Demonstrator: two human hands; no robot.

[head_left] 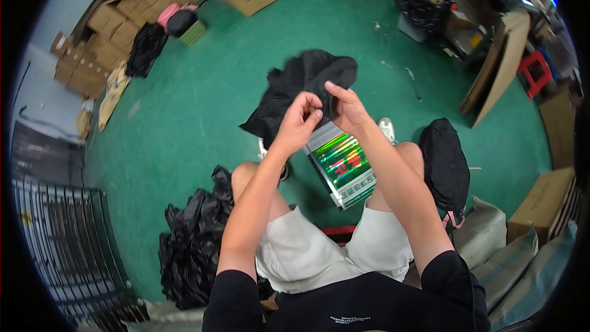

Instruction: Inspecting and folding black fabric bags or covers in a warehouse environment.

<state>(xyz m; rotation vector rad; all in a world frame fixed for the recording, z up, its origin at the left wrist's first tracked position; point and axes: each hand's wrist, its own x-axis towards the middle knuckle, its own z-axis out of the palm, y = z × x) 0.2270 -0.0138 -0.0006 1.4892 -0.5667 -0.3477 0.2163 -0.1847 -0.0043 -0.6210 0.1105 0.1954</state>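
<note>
In front of me, a limp piece of black fabric (298,80) hangs beyond my hands, above the green floor. My left hand (301,120) is closed in a pinch at its near edge. Thumb raised, my right hand (349,109) has its fingers curled at the fabric's right side, partly hidden. The fabric's exact kind does not show. Below my hands, between my legs, is a box (341,166) with a shiny green printed top. The fabric lies just past its far end.
A crumpled black heap (195,240) lies by my left leg. Beside my right leg stands a stuffed black bag (445,163) with a pink strap. Stacked cartons (110,37) line the far left wall. Flat cardboard (498,64) and a red stool (536,74) are at right.
</note>
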